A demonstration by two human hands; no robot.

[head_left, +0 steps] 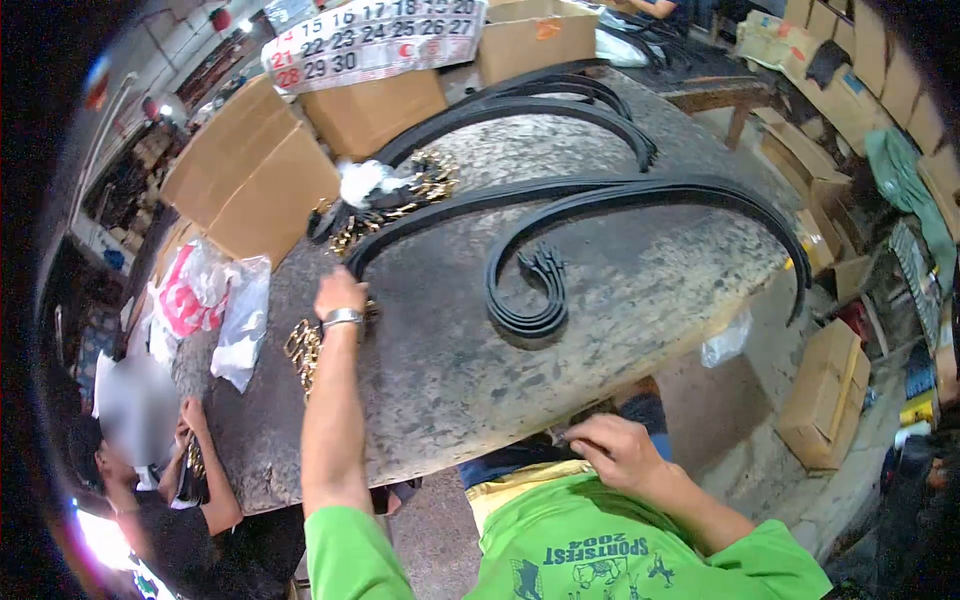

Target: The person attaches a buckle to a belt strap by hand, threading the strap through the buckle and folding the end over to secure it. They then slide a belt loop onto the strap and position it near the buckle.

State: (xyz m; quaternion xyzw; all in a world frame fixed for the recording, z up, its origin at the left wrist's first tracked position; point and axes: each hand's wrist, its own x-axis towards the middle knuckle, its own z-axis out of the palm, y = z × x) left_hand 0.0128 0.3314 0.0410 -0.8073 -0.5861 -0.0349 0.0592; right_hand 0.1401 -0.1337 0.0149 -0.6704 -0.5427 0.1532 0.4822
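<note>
My left hand (341, 293), with a metal watch on its wrist, reaches over the table beside the end of a bundle of black straps (450, 205). Its fingers are bent and closed near the strap ends, but what they grip is too small to make out. Gold buckles (303, 350) lie just left of that wrist. In front of my body, off the table's near edge, my right hand (610, 445) is pinched on a small dark item that I cannot identify. The long straps run right across the table and curl into a loop (530, 325).
Behind the straps stand cardboard boxes (250, 170), one under a calendar sheet (370, 40). Plastic bags (240, 320) lie at the table's left. A co-worker (170, 490) sits at the lower left. Another box (822, 395) is on the floor at right.
</note>
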